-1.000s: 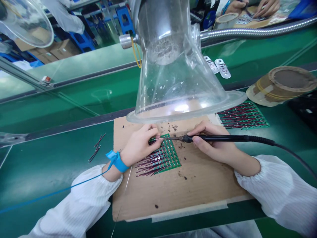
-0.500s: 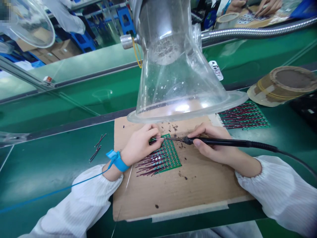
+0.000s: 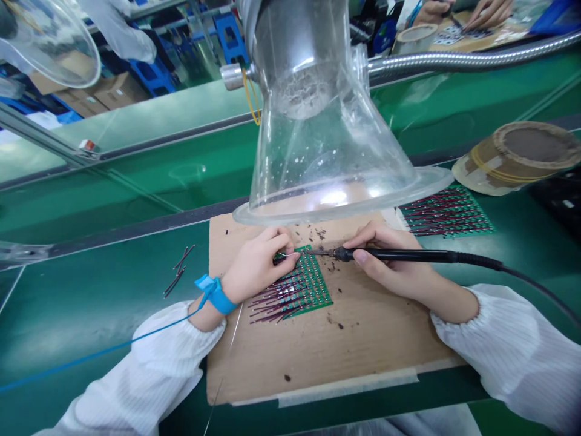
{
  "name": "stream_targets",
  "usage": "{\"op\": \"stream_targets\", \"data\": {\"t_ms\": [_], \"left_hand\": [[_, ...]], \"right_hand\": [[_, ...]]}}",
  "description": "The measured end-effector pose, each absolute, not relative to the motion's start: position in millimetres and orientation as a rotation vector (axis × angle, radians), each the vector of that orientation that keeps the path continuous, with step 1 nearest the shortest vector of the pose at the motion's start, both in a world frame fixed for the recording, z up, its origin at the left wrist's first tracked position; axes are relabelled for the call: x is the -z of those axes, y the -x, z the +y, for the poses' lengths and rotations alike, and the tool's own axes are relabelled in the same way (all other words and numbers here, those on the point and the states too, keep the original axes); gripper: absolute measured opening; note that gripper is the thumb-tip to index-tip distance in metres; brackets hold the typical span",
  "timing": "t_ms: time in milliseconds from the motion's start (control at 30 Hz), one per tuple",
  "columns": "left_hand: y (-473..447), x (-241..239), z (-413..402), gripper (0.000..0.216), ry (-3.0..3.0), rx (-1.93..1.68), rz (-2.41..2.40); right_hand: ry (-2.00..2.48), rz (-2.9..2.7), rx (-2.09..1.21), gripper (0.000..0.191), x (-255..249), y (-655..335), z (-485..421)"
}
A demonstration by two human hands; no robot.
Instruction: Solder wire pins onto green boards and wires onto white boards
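Note:
A small green circuit board (image 3: 305, 284) with rows of red wires lies on a brown wooden board (image 3: 327, 339). My left hand (image 3: 256, 263) pinches a thin solder wire (image 3: 287, 254) at the board's top edge; a blue wrist strap (image 3: 213, 295) circles that wrist. My right hand (image 3: 390, 257) grips a black soldering iron (image 3: 408, 256) like a pen, its tip touching the circuit board beside the solder wire. A clear fume hood (image 3: 327, 133) hangs just above both hands.
A second wired circuit board (image 3: 447, 212) lies at the right. A tape roll (image 3: 517, 154) sits far right. Loose red wires (image 3: 178, 272) lie left of the wooden board. A green conveyor belt (image 3: 136, 175) runs behind. Another person's hands (image 3: 467, 12) work at the top right.
The small white parts on the conveyor behind the hood have travelled left and gone out of sight. The soldering iron's handle has lifted slightly; my hands stay at the same spot.

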State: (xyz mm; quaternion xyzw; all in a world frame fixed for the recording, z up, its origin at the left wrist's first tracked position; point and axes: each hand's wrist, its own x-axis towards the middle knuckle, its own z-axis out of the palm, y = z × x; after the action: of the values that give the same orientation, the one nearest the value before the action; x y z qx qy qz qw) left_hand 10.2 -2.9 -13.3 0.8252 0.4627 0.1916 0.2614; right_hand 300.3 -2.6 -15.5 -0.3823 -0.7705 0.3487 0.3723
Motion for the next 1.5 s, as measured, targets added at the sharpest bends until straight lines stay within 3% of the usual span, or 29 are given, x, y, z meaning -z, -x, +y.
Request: {"op": "stream_targets", "data": {"t_ms": [1500], "left_hand": [[-11.8,14.3,-3.9,0.016,-2.234,-0.547,1.267]], "right_hand": [[1.071,-1.798,-0.907,0.009,17.7,-299.3,-3.5]]}}
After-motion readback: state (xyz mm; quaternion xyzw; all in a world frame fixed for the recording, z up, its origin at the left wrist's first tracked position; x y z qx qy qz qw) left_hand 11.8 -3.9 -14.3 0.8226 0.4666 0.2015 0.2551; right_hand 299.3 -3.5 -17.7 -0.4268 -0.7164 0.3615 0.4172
